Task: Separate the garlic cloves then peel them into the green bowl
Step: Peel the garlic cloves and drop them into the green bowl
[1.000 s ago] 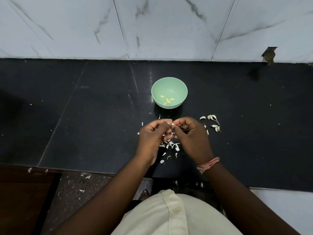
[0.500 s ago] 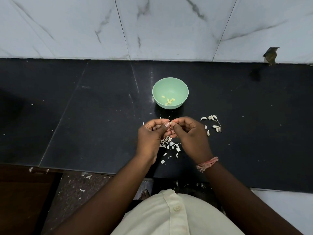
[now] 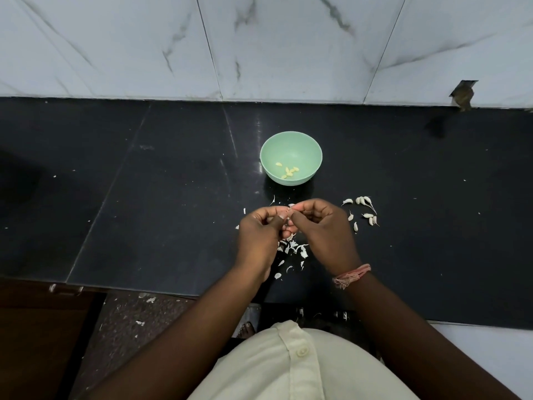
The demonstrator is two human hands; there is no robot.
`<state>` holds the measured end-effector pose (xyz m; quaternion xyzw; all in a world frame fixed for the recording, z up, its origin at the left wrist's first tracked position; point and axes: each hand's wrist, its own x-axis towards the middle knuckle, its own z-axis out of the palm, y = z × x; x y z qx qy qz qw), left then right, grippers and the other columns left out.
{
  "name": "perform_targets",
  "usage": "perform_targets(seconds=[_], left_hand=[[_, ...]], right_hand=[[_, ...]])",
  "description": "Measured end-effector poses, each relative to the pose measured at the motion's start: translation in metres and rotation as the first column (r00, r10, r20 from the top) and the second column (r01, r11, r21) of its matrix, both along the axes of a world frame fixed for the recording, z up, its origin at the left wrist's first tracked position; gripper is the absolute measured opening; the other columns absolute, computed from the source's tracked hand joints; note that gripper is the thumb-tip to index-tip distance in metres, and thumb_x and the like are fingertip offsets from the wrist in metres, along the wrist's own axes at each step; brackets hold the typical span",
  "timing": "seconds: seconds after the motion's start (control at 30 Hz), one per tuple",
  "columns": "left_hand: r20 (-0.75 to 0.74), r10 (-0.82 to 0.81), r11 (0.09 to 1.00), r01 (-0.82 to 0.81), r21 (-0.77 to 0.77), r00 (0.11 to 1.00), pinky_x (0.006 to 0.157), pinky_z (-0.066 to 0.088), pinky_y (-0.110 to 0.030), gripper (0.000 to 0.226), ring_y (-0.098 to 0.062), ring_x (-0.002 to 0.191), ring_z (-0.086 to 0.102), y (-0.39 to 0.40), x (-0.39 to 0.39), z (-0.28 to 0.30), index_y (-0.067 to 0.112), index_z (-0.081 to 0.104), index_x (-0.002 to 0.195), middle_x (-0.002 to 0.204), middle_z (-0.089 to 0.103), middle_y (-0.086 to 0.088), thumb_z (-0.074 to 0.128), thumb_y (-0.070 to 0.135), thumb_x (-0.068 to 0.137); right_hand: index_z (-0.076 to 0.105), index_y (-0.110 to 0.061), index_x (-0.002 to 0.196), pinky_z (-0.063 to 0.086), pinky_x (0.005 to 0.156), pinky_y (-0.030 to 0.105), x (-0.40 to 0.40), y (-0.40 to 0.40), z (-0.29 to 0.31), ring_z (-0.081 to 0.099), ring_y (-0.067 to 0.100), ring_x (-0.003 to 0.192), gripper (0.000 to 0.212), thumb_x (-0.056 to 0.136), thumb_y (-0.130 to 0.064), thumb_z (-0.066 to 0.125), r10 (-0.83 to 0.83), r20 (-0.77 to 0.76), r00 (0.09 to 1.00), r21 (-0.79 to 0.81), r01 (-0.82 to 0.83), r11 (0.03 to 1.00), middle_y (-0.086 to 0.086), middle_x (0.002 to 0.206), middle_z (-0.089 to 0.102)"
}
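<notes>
**Mid-peel: one clove pinched between both hands, near side of the bowl**

Black stone counter [image 3: 173,197] filled most of the view, marble-pattern wall tiles [image 3: 259,44] behind it. My cream shirt [image 3: 288,368] sat at the bottom edge, one button showing.

Green bowl [image 3: 291,158] stood upright on the counter, just beyond my hands and apart from them. A few peeled cloves [image 3: 288,171] lay in its bottom, yellowish, one slightly off from the rest.

My left hand [image 3: 259,235] and right hand [image 3: 326,232] met above the counter, fingers curled, thumbs and fingertips together. Both were pinching a single garlic clove [image 3: 290,209] at the point where they touched. Clove mostly hidden by the fingers; only a pale bit with a scrap of skin showed. Couldn't tell how much skin was left on it.

Pink thread band [image 3: 352,275] on my right wrist.

Unpeeled cloves [image 3: 364,210] lay loose on the counter just right of my right hand, spread in a small scatter, not touching the bowl.

Peel scraps [image 3: 292,248] were piled under and between my hands, a few more strewn toward the counter's near edge. A few white flecks on the floor [image 3: 144,313] below left.
</notes>
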<state>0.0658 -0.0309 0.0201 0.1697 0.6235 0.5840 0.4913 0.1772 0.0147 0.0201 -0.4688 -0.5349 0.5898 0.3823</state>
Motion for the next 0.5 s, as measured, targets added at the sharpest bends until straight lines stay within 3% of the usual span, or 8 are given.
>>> perform_targets(seconds=[0.17, 0.3, 0.5], left_hand=[[-0.278, -0.017, 0.998, 0.034, 0.056, 0.960, 0.063, 0.055, -0.020, 0.007, -0.011, 0.067, 0.071, -0.0050, -0.0019, 0.0055, 0.004, 0.074, 0.099, 0.079, 0.075, -0.007, 0.069, 0.004, 0.094], [-0.537, 0.016, 0.994, 0.044, 0.099, 0.843, 0.076, 0.057, -0.026, 0.008, -0.006, 0.081, 0.072, -0.0071, -0.0029, -0.0006, 0.017, 0.078, 0.095, 0.086, 0.077, 0.008, 0.072, 0.013, 0.093], [-0.529, -0.037, 0.985, 0.120, 0.123, 0.848, 0.083, 0.060, -0.035, 0.020, -0.012, 0.091, 0.073, -0.0092, -0.0004, -0.0027, 0.021, 0.078, 0.105, 0.097, 0.077, 0.005, 0.067, 0.010, 0.093]], right_hand=[[0.073, 0.000, 0.097, 0.063, 0.072, 0.031, 0.0009, 0.0026, 0.0001, 0.076, 0.027, 0.075, 0.009, 0.089, 0.003, 0.074, 0.030, -0.045, 0.999, 0.004, -0.030, 1.000, 0.015, 0.085, 0.077], [0.073, 0.002, 0.096, 0.064, 0.078, 0.034, -0.0030, 0.0007, -0.0005, 0.075, 0.025, 0.077, 0.008, 0.091, 0.007, 0.069, -0.093, -0.216, 0.972, -0.153, 0.061, 0.986, 0.016, 0.083, 0.076], [0.073, -0.002, 0.093, 0.061, 0.069, 0.028, -0.0056, 0.0000, -0.0030, 0.070, 0.017, 0.071, 0.006, 0.093, 0.001, 0.068, -0.178, -0.220, 0.959, -0.197, 0.135, 0.971, 0.010, 0.075, 0.073]])
